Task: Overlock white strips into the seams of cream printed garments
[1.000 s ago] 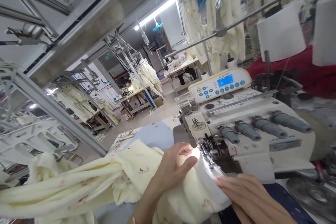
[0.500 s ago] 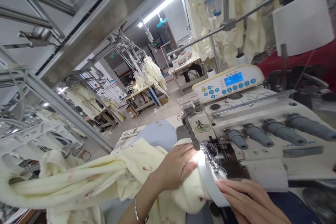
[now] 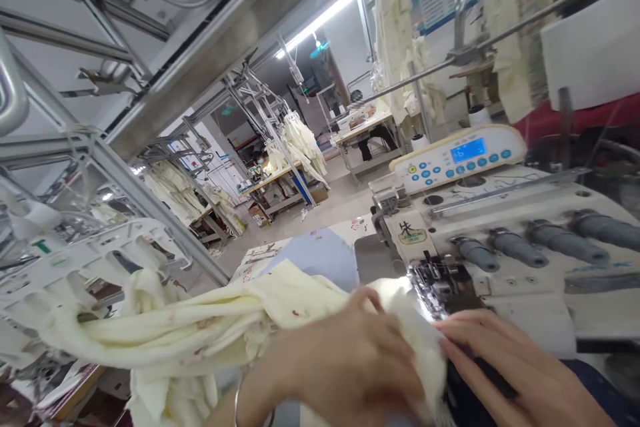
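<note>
A cream garment (image 3: 295, 307) with small reddish prints lies bunched on the machine table, its edge running up to the lit needle area of an overlock sewing machine (image 3: 435, 280). My left hand (image 3: 355, 353), with a bracelet at the wrist, is bent down over the garment's near part. Motion smears its fingers, and their tips are hard to make out. Close by the presser foot, my right hand (image 3: 515, 360) has its fingers together, pinching the garment's edge at the right; its thumb is hidden.
A control panel (image 3: 460, 157) with a blue display tops the machine. White hangers (image 3: 95, 260) stand at the left, with part of the garment draped by them. Overhead runs a metal rail (image 3: 200, 47). A person (image 3: 367, 120) sits at a far table; cream garments (image 3: 300, 147) hang behind.
My left hand has moved from flat beside the needle down toward me, over the cloth. The pale band along the garment's edge is no longer clearly seen. The view has shifted slightly.
</note>
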Demonstrator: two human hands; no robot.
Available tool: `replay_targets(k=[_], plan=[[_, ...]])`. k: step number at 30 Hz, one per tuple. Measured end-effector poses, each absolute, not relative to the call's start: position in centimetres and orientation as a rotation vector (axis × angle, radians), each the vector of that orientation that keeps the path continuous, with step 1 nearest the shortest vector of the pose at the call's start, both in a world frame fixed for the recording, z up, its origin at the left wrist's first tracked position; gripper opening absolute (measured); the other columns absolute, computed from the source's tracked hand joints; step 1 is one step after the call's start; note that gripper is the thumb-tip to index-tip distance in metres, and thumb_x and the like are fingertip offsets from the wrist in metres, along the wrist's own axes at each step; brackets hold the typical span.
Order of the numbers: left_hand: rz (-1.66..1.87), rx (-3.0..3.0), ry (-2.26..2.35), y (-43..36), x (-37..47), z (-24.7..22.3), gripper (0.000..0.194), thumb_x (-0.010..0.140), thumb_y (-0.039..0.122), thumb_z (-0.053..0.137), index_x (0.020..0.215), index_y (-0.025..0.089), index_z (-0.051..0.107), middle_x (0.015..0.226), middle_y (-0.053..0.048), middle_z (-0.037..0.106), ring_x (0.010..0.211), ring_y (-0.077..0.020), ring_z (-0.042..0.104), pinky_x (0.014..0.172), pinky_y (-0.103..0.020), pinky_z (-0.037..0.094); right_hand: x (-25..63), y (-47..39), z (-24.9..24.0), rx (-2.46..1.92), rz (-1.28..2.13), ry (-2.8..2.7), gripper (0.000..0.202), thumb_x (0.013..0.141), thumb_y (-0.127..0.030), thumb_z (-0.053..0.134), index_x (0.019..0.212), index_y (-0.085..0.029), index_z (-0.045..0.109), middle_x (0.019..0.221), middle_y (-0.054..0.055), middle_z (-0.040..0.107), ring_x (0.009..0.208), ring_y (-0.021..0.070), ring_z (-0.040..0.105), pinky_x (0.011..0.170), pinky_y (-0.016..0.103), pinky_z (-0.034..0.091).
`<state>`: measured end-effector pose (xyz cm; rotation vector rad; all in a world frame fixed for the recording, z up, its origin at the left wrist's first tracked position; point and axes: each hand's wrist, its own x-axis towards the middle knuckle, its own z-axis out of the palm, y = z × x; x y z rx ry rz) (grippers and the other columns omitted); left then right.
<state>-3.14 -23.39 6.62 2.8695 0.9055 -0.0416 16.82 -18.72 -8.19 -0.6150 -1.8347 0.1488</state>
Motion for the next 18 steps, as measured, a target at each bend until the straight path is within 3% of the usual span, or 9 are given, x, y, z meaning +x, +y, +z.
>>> replay_targets(k=[3, 5, 9, 14, 18], plan=[[-0.002, 2.929, 0.687, -25.1, -2.2, 5.1, 0.016, 0.086, 0.011, 0.052, 0.085, 0.023, 0.061, 0.087, 0.002, 0.07, 0.089, -0.0141, 0.061, 0.1, -0.033, 0.03, 16.4, -19.6, -7.0, -0.698, 0.295, -1.794, 0.015, 0.092, -0.032, 0.051, 0.086, -0.023, 0.061, 0.077, -0.002, 0.064, 0.071, 0.0101, 0.065, 0.061, 0.012, 0.053], [0.159, 2.982, 0.807, -25.0, -2.0, 4.0, 0.016, 0.085, 0.011, 0.049, 0.091, 0.02, 0.061, 0.089, -0.001, 0.069, 0.086, -0.0148, 0.06, 0.093, -0.035, 0.032, 16.5, -20.6, -7.7, -0.69, 0.318, -1.796, 0.013, 0.092, -0.03, 0.049, 0.095, -0.023, 0.06, 0.088, -0.001, 0.067, 0.082, 0.0114, 0.067, 0.07, 0.014, 0.055], [0.481, 2.92, 0.837, -23.3, -2.1, 2.3, 0.021, 0.088, 0.009, 0.043, 0.101, 0.019, 0.057, 0.111, -0.005, 0.065, 0.095, -0.0138, 0.058, 0.09, -0.033, 0.031, 16.9, -23.0, -10.7, -0.692, 0.317, -1.852, 0.031, 0.089, -0.021, 0.044, 0.12, -0.023, 0.048, 0.118, 0.005, 0.061, 0.111, 0.014, 0.059, 0.092, 0.021, 0.05], [0.252, 3.057, 0.965, -21.0, -2.3, 0.6, 0.038, 0.075, 0.009, 0.051, 0.112, 0.018, 0.051, 0.109, -0.004, 0.066, 0.097, -0.0202, 0.052, 0.088, -0.038, 0.03, 15.7, -23.9, -11.8, -0.756, 0.1, -1.798, 0.011, 0.09, -0.023, 0.05, 0.101, -0.02, 0.052, 0.105, 0.006, 0.063, 0.1, 0.0136, 0.06, 0.086, 0.021, 0.049], [0.271, 3.252, 1.042, -20.1, -2.9, -0.1, 0.019, 0.087, 0.014, 0.05, 0.102, 0.021, 0.057, 0.105, -0.002, 0.068, 0.101, -0.0227, 0.05, 0.091, -0.044, 0.025, 15.7, -23.3, -11.4, -0.697, -0.027, -1.818, 0.007, 0.09, -0.019, 0.048, 0.095, -0.019, 0.053, 0.094, 0.005, 0.065, 0.09, 0.0123, 0.061, 0.083, 0.023, 0.046]])
